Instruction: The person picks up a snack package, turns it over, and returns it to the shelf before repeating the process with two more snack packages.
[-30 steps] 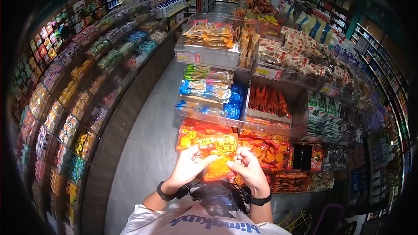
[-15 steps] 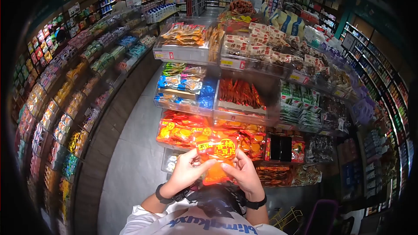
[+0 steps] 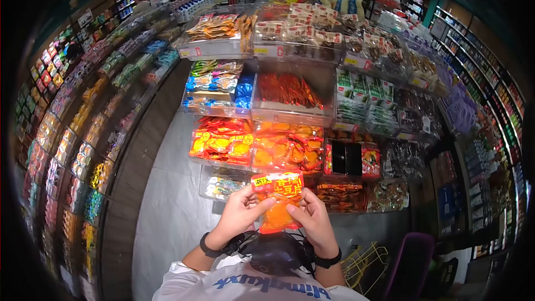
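A red and orange snack packet (image 3: 278, 212) with yellow lettering is held upright in front of my chest. My left hand (image 3: 241, 214) grips its left edge, thumb pressed on the front. On the opposite edge, my right hand (image 3: 313, 220) pinches it with the thumb on the front; the fingers behind are partly hidden. Just beyond the packet, a clear bin (image 3: 255, 168) holds similar red and orange packets. Both wrists wear dark bands.
A tiered display of clear bins (image 3: 295, 116) stands ahead, filled with wrapped snacks. Curved shelves (image 3: 120, 150) of small packets line the left, beside the grey floor (image 3: 161, 189). A yellow wire rack (image 3: 365, 267) and a purple-edged object (image 3: 409, 262) are at lower right.
The display has shifted left and upward in view as the camera tilted down. More of the yellow wire rack now shows. Both hands still hold the packet, which sits slightly apart from the bins.
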Motion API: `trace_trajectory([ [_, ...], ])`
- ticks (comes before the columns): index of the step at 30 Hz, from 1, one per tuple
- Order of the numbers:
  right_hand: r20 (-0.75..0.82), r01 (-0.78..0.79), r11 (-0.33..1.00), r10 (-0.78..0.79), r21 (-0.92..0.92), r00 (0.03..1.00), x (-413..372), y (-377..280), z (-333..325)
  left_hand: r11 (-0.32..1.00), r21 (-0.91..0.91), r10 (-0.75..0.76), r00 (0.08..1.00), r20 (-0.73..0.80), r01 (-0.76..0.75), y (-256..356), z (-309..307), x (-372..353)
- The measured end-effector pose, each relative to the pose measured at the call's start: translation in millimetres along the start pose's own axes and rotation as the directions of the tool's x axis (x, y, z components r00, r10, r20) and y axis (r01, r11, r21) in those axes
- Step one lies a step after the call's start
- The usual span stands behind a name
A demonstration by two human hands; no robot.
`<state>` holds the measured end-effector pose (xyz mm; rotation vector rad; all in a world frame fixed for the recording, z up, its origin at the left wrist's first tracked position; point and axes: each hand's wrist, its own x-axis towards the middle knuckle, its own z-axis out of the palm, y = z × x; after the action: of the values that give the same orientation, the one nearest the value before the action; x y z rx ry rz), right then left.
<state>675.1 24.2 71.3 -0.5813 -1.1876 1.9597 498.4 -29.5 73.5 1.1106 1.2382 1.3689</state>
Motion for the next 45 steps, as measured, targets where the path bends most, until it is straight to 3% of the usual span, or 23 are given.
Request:
trace_trajectory([
  [2,-0.018,0.024,0.999,-0.024,0.03,1.0,-10.4,-1.1,-2.1,1.0,-0.002,0.014,1.0,0.014,-0.014,5.8,10.8,-4.6],
  [5,-0.034,0.055,0.997,-0.053,0.053,0.998,-19.6,0.6,-5.2,0.98,0.191,-0.065,0.998,0.017,0.061,7.4,16.1,-14.1],
  [14,-0.031,0.101,0.991,-0.098,0.092,0.995,-34.2,1.2,-4.4,0.984,0.173,0.046,0.999,0.01,-0.047,16.5,32.6,-30.5],
  [17,-0.034,0.109,0.992,-0.107,0.068,0.994,-36.8,3.3,-3.6,0.96,0.278,0.039,0.999,0.016,-0.042,17.1,29.4,-32.9],
  [20,-0.039,0.103,0.994,-0.102,0.041,0.994,-40.6,6.1,-3.3,0.983,0.181,0.039,0.999,-0.01,-0.037,11.9,28.4,-32.5],
  [28,-0.108,0.096,0.98,-0.116,-0.175,0.987,-50.2,17.3,-19.9,0.986,0.163,0.023,0.998,0.054,-0.031,-0.4,30.0,-36.0],
  [32,-0.11,0.107,0.982,-0.125,-0.157,0.986,-57.5,12.3,-16.2,0.983,0.182,0.02,0.996,0.087,-0.036,-2.2,31.8,-36.9],
  [35,-0.122,0.109,0.979,-0.132,-0.173,0.984,-63.1,10.7,-17.6,0.985,0.164,-0.072,0.99,0.121,0.051,5.4,35.3,-36.6],
  [38,-0.152,0.12,0.972,-0.153,-0.203,0.976,-70.3,4.1,-17.8,0.984,0.171,0.011,0.983,0.184,-0.043,-0.6,38.8,-31.2],
  [45,-0.159,0.167,0.962,-0.203,-0.214,0.966,-79.8,1.9,-25.5,0.989,0.122,0.051,0.966,0.255,-0.085,12.1,52.8,-26.6],
])
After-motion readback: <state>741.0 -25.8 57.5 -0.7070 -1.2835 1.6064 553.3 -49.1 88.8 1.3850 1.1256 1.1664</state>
